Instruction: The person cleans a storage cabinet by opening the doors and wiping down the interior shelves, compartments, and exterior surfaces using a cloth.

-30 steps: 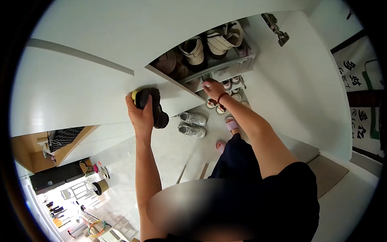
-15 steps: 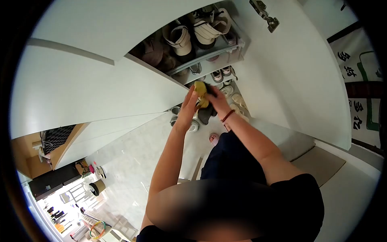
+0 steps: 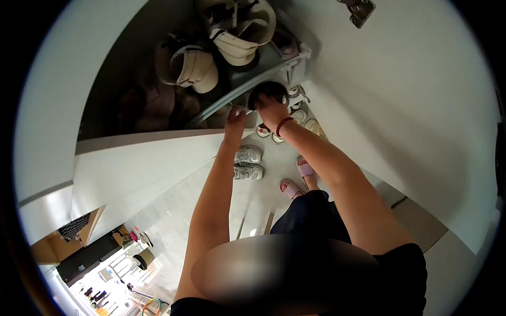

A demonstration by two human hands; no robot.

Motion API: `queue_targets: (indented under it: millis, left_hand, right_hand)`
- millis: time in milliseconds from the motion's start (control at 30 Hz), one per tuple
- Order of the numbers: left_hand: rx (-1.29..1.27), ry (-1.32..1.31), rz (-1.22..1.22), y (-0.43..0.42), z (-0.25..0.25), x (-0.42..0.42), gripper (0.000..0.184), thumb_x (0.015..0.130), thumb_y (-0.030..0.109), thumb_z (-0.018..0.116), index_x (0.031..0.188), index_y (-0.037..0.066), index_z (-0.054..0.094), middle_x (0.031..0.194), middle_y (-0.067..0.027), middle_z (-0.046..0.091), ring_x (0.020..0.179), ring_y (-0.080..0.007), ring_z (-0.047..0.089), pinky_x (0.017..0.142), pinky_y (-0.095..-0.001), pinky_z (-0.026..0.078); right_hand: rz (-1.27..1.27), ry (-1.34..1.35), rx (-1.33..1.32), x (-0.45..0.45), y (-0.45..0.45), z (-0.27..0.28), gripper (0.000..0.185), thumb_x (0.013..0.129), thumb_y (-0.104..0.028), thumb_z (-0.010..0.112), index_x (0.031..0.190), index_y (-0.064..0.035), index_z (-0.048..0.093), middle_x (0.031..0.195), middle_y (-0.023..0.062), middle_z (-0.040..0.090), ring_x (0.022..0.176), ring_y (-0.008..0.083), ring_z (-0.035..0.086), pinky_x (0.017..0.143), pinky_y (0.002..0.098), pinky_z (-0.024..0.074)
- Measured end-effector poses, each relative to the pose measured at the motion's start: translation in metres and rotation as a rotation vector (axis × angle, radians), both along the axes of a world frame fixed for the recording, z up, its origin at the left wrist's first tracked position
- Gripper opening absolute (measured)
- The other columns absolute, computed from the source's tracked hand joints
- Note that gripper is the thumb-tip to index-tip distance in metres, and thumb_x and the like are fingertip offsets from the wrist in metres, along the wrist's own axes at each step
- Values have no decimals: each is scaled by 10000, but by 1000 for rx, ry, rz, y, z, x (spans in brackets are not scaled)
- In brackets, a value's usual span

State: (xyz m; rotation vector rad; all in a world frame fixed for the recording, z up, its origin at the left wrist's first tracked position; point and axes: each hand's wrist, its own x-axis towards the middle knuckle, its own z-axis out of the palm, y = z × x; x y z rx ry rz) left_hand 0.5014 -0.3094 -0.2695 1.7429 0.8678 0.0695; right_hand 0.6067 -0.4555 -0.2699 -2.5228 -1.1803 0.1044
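Note:
My right hand [image 3: 271, 110], with a red bead bracelet, is closed on a dark shoe [image 3: 268, 94] just below the front rail of the upper shoe shelf [image 3: 242, 87]. To its left, my left hand [image 3: 235, 117] is at the edge of the cabinet opening, its fingers bent; whatever they hold is too small to make out. Above both hands, a beige shoe [image 3: 192, 68] and a cream shoe [image 3: 237, 45] stand on the shelf. Several lighter shoes show on the lower level, partly behind my right hand.
Grey-white sneakers [image 3: 247, 163] stand on the floor beside my feet in pink slippers [image 3: 290, 188]. An open white cabinet door [image 3: 390, 105] is on the right, another white door panel [image 3: 153, 163] on the left. A bin [image 3: 143, 259] stands far lower left.
The dark shoe, between both hands half a second ago, is now in my right hand under the shelf rail. My left hand has moved apart from it. The view is closer to the cabinet.

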Motion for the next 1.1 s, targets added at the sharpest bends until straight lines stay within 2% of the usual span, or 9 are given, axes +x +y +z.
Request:
queue_targets:
  millis: [67, 200, 367, 500, 633, 733, 800, 933, 1100]
  left_hand:
    - [-83, 54, 49, 5, 3, 10, 506, 933, 281, 560, 1409, 163, 435, 1208, -2, 564, 1030, -122, 540, 872, -322, 428]
    - [-314, 16, 88, 4, 37, 19, 556, 955, 288, 539, 1467, 183, 349, 1282, -9, 504, 1145, -162, 513, 959, -380, 416]
    - [-585, -206, 197, 9, 28, 24, 563, 970, 279, 534, 1477, 167, 314, 1445, -22, 398, 1323, -195, 394, 1088, -399, 333]
    - [-589, -185, 210, 14, 19, 38, 546, 974, 241, 520, 1467, 135, 311, 1485, -36, 350, 1369, -216, 343, 1113, -419, 309]
    - [-619, -188, 259, 17, 24, 38, 495, 973, 224, 514, 1434, 130, 360, 1452, -53, 393, 1368, -221, 344, 1113, -425, 306]
    - [-633, -242, 253, 17, 25, 34, 466, 976, 229, 503, 1416, 131, 383, 1438, -54, 414, 1367, -227, 346, 1113, -426, 304]
    - [-577, -240, 202, 15, 29, 32, 466, 987, 246, 475, 1426, 137, 363, 1456, -54, 395, 1370, -233, 341, 1114, -427, 301]
    - [-609, -150, 251, 17, 29, 35, 538, 996, 263, 451, 1488, 147, 266, 1520, -52, 312, 1407, -237, 286, 1148, -417, 221]
    - [-663, -325, 174, 38, -14, 20, 555, 990, 248, 467, 1494, 142, 263, 1525, -40, 307, 1409, -207, 282, 1150, -428, 195]
  right_hand:
    - [123, -96, 19, 8, -11, 5, 287, 851, -117, 525, 1125, -113, 612, 1245, 115, 545, 1004, 345, 597, 757, 438, 548]
    - [-266, 71, -78, 35, -24, 33, 276, 823, -82, 572, 1086, -52, 649, 1197, 143, 557, 1005, 311, 612, 710, 426, 574]
    - [-148, 102, -149, 24, 11, 7, 290, 850, -94, 533, 1110, -17, 637, 1306, 167, 514, 991, 322, 626, 743, 416, 572]
    - [52, 81, -77, -5, -19, 19, 354, 876, -171, 541, 1215, -71, 556, 1163, 142, 537, 939, 314, 632, 693, 418, 564]
    - [-308, 78, -90, 30, -14, 22, 317, 878, -166, 534, 1173, -64, 587, 1065, 161, 588, 815, 318, 658, 605, 443, 560]
    - [-100, 339, -415, 43, 17, 22, 273, 874, -173, 535, 1105, -56, 619, 1024, 155, 614, 759, 314, 662, 565, 455, 545]
    - [-150, 63, 18, 2, 13, 5, 216, 866, -161, 534, 1037, -58, 617, 1021, 179, 613, 792, 342, 662, 619, 465, 546]
    - [38, 360, -74, -56, -33, 0, 264, 902, -238, 494, 1107, -108, 600, 1139, 175, 576, 951, 348, 641, 778, 473, 543]
    - [-467, 594, 415, -30, -99, 28, 324, 927, -288, 501, 1099, -17, 549, 1096, 211, 584, 1028, 404, 554, 862, 485, 465]
